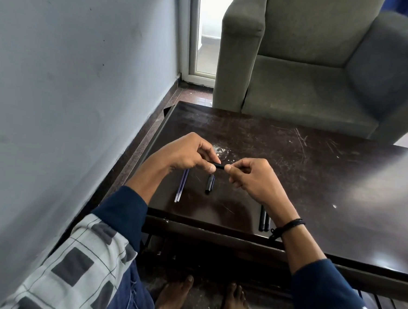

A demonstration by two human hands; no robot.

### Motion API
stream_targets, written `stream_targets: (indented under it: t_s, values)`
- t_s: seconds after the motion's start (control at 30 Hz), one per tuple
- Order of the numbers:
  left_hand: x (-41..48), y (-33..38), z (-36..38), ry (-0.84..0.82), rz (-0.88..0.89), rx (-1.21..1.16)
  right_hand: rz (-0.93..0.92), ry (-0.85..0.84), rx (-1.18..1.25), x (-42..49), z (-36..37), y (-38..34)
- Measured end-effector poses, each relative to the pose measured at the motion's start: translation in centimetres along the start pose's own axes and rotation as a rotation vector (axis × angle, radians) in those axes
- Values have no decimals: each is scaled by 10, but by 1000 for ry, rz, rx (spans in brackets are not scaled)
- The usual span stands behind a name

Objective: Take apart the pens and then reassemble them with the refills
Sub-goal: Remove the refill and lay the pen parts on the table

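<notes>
Two hands meet above the dark brown scratched wooden surface (293, 175), both on one short black plastic pen section (218, 165) held level btwn them. The left hand (186, 154) has thumb & fingers curled round its left end; the right hand (252, 179) nips the right end w/ its fingertips. So each grip is narrow and closed on that same piece, just clear of the surface. Other parts lie loose below: a pair of thin purple-tinted plastic refills (181, 187) at approx 7 o'clock from the held piece, a short black clipped pen part (209, 184) at 6 o'clock, and two slim black ribbed barrels (262, 220) at 5 o'clock, partly hidden by the right wrist. W/ refills out and parts scattered, this is prob the last of the take-apart stage or the very start of reassembly; can't tell which, as the joint is hidden by the fingertips. Next move calls for a firm counter-twist or straight pull along the axis, no bending. After that, a refill goes tip-first into a barrel.
</notes>
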State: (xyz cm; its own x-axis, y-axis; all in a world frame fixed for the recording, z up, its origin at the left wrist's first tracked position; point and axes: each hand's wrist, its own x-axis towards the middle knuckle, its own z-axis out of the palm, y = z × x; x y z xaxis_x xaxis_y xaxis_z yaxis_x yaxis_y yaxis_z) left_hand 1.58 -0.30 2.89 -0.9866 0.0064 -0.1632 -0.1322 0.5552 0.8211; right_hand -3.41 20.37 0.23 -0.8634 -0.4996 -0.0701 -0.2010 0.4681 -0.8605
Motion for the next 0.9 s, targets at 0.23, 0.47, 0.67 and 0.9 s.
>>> stream_targets:
  t_s: [0.23,0.47,0.67,0.9]
  values:
    - [0,2,2,5,1,-7,-5,-5,-81,-1,-2,-1]
    - [2,2,5,36,34,50,44,-5,-73,1,-1,1]
    - [3,3,5,68,37,76,31,28,-3,1,-3,2]
    - [3,4,4,118,68,115,86,-2,206,3,-2,3]
